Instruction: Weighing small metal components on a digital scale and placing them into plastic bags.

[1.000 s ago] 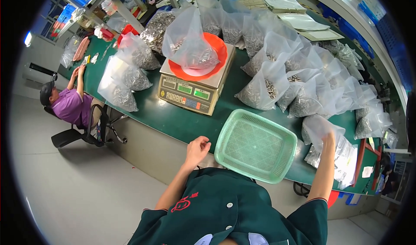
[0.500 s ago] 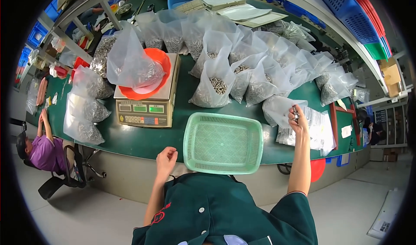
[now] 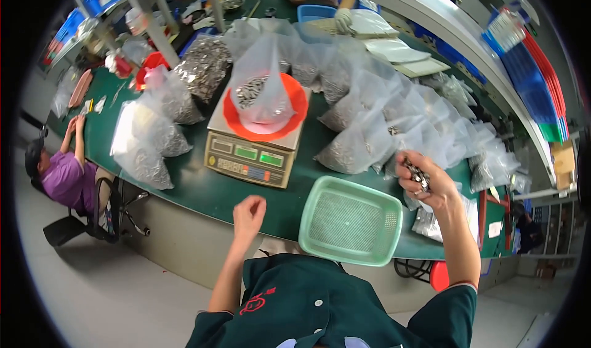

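Observation:
My right hand [image 3: 428,182] is raised over the right side of the bench, its fingers closed round a handful of small silver metal pieces [image 3: 418,174]. It is just in front of the filled plastic bags [image 3: 348,145]. My left hand [image 3: 249,217] hovers by the bench's front edge, fingers curled together, with nothing visible in it. Between the hands sits a pale green mesh basket [image 3: 351,225] with nothing in it. Beyond my left hand stands a digital scale [image 3: 249,163], carrying a red-orange scalloped bowl [image 3: 298,98]. An open clear bag [image 3: 265,95] of similar metal pieces rests in that bowl.
More filled bags [image 3: 148,141] stand left of the scale. Flat plastic bags [image 3: 428,223] lie beyond the basket's right side. A shelf frame [image 3: 474,34] holds stacked baskets [image 3: 523,58]. A person in purple [image 3: 68,166] sits at left; a gloved hand [image 3: 343,20] shows at the far side.
My right hand, with the metal pieces, has come up and nearer from the flat bags. My view has turned left and tilted. A gloved hand has appeared by the papers opposite.

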`<action>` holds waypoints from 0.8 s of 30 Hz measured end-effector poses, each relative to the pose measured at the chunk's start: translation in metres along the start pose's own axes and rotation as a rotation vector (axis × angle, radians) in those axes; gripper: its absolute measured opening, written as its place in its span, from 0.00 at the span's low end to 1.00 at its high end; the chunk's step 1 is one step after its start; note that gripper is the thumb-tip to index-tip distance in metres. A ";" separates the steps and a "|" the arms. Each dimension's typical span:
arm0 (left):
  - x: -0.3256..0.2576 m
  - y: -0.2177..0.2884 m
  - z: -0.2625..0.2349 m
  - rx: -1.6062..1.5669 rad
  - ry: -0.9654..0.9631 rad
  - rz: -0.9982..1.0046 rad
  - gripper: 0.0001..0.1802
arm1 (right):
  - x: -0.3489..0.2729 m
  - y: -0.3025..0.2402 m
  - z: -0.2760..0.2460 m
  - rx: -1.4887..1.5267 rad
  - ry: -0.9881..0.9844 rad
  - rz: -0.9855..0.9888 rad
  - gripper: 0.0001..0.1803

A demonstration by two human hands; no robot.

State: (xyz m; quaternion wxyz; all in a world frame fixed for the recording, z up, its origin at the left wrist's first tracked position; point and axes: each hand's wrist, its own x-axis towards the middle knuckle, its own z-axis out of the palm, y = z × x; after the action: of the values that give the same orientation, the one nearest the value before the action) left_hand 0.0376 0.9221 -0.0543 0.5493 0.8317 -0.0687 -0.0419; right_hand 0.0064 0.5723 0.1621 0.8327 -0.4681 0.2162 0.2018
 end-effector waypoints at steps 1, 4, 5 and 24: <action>0.016 0.014 -0.011 -0.048 0.079 0.111 0.06 | 0.014 -0.007 0.023 -0.045 -0.029 0.037 0.13; 0.077 0.109 -0.061 0.026 0.366 0.338 0.06 | 0.065 -0.024 0.088 -0.166 -0.173 0.092 0.12; 0.098 0.128 -0.071 -0.002 0.410 0.334 0.08 | 0.080 -0.029 0.107 -0.182 -0.232 0.086 0.12; 0.236 0.143 -0.081 0.337 0.367 0.419 0.04 | 0.252 -0.028 0.246 -0.527 0.437 -0.173 0.13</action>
State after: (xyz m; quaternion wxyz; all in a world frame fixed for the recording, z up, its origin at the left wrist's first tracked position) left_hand 0.2727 0.9026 0.1100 0.4040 0.8723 -0.1441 0.2348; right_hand 0.2716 0.8053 0.1583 0.6312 -0.7158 0.2894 0.0743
